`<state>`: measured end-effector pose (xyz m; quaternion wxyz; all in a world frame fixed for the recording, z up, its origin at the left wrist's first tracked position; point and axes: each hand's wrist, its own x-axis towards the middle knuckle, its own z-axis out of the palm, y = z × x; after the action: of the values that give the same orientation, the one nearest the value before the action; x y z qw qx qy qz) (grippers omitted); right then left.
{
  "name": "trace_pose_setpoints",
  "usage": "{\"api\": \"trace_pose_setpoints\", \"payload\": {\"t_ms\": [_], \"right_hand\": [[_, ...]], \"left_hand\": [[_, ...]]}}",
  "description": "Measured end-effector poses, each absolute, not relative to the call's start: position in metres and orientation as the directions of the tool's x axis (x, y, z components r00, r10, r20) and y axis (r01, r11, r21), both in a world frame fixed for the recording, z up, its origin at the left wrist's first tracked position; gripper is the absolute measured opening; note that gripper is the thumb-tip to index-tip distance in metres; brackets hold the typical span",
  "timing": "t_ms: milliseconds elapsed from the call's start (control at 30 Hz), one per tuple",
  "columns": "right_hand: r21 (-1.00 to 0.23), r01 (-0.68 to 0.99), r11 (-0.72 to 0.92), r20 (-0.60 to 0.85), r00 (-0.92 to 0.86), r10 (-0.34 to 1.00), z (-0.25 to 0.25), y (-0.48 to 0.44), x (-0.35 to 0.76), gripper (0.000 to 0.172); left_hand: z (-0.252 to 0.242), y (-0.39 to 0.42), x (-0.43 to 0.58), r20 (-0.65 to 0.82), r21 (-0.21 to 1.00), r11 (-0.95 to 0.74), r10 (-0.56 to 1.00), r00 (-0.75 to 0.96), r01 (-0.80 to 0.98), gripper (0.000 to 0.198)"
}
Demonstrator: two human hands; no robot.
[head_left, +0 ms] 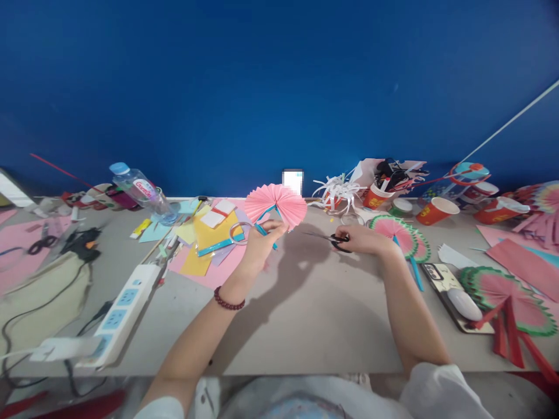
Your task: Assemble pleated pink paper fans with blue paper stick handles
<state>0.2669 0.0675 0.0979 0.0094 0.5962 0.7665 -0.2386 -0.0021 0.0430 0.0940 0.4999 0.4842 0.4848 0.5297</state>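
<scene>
My left hand (266, 237) is closed on a pink pleated paper fan (276, 203), held upright a little above the table. Blue strips run along the fan's lower folds and stick out around my fingers. To the right, my right hand (364, 238) grips black-handled scissors (338, 239). Their blades point left toward the fan and are apart from it. Just beyond my right hand lies a finished-looking pink fan with a green scalloped edge (397, 233) and a blue strip.
Coloured paper sheets (192, 265) and a roll of tape (238, 233) lie left, near a tilted plastic bottle (144, 192). A power strip (122, 314) stands front left. Paper cups (438, 210), a phone (454, 294) with a mouse (464, 304), and another fan (510, 302) are right. A blue wall (271, 87) closes the back.
</scene>
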Motion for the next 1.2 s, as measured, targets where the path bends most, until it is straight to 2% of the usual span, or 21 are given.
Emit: {"api": "trace_pose_setpoints", "payload": {"t_ms": [100, 200, 300, 367, 433, 500, 600, 700, 867, 1000, 1200], "right_hand": [[-0.288, 0.954, 0.080, -0.365, -0.187, 0.912, 0.083, 0.076, 0.268, 0.027], [-0.281, 0.960, -0.014, -0.487, -0.130, 0.864, 0.070, 0.082, 0.262, 0.031], [-0.286, 0.956, -0.064, -0.551, -0.110, 0.828, 0.067, 0.082, 0.253, 0.027], [-0.265, 0.963, -0.049, -0.536, -0.105, 0.838, 0.069, 0.081, 0.249, 0.021], [-0.243, 0.970, 0.007, -0.441, -0.117, 0.890, 0.075, 0.078, 0.245, 0.016], [-0.312, 0.944, 0.110, -0.265, -0.198, 0.944, 0.083, 0.072, 0.239, 0.013], [-0.591, 0.725, 0.354, 0.038, -0.413, 0.910, 0.099, 0.057, 0.223, 0.016], [-0.779, 0.493, 0.387, 0.197, -0.393, 0.898, 0.110, 0.039, 0.200, 0.019], [-0.904, 0.304, 0.302, 0.234, -0.239, 0.942, 0.103, 0.029, 0.174, 0.020], [-0.941, 0.217, 0.259, 0.232, -0.144, 0.962, 0.090, 0.033, 0.168, 0.020], [-0.970, 0.124, 0.209, 0.196, -0.109, 0.974, 0.087, 0.030, 0.162, 0.024]], "left_hand": [[0.097, 0.041, -0.001, 0.036, 0.996, -0.039, 0.999, -0.039, -0.080, 0.015], [0.098, 0.040, 0.000, 0.058, 0.993, -0.061, 0.998, -0.041, -0.101, 0.015], [0.098, 0.040, 0.001, 0.061, 0.992, -0.066, 0.997, -0.047, -0.109, 0.014], [0.098, 0.039, 0.002, 0.057, 0.992, -0.062, 0.997, -0.049, -0.112, 0.014], [0.097, 0.039, 0.002, 0.052, 0.991, -0.058, 0.997, -0.052, -0.120, 0.015], [0.095, 0.040, 0.002, 0.051, 0.990, -0.059, 0.997, -0.062, -0.131, 0.016], [0.089, 0.042, 0.002, 0.052, 0.988, -0.064, 0.995, -0.080, -0.144, 0.017], [0.084, 0.042, 0.004, 0.062, 0.985, -0.074, 0.995, -0.080, -0.158, 0.017], [0.084, 0.036, 0.010, 0.052, 0.983, -0.064, 0.996, -0.070, -0.171, 0.019], [0.087, 0.033, 0.013, 0.051, 0.978, -0.067, 0.995, -0.082, -0.197, 0.018], [0.091, 0.029, 0.015, 0.054, 0.979, -0.073, 0.993, -0.102, -0.192, 0.013]]}}
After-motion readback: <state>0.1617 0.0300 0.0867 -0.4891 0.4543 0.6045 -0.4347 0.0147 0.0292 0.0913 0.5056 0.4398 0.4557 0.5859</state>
